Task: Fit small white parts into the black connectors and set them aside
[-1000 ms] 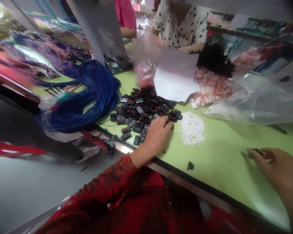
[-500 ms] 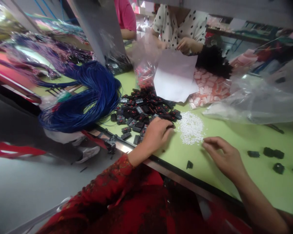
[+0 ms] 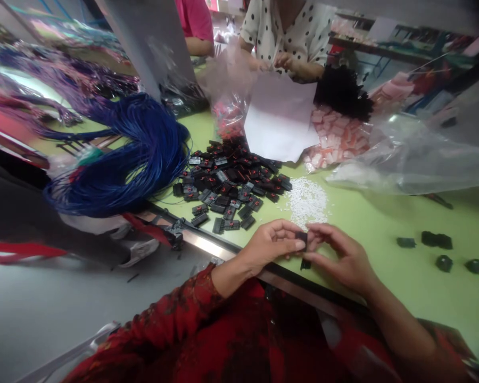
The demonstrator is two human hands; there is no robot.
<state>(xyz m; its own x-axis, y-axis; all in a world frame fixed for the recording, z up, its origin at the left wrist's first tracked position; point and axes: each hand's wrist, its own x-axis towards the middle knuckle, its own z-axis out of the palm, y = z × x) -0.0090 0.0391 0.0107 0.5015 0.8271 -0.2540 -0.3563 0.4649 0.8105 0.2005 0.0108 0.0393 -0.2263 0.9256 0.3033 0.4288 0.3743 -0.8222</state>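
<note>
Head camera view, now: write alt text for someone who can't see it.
The left hand pinches a small black part, the right hand close beside it, near the edge of a green table. Beyond lie a heap of black parts, small white pieces and a blue wire bundle; a person in a spotted shirt is across the table.

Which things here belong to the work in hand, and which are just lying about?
Likely in use:
black plastic block, in the left hand
heaped black rectangular plastic pieces
scattered tiny white pieces

Apparently lying about:
looped blue wire bundle
white paper sheet
large clear plastic bag
</note>
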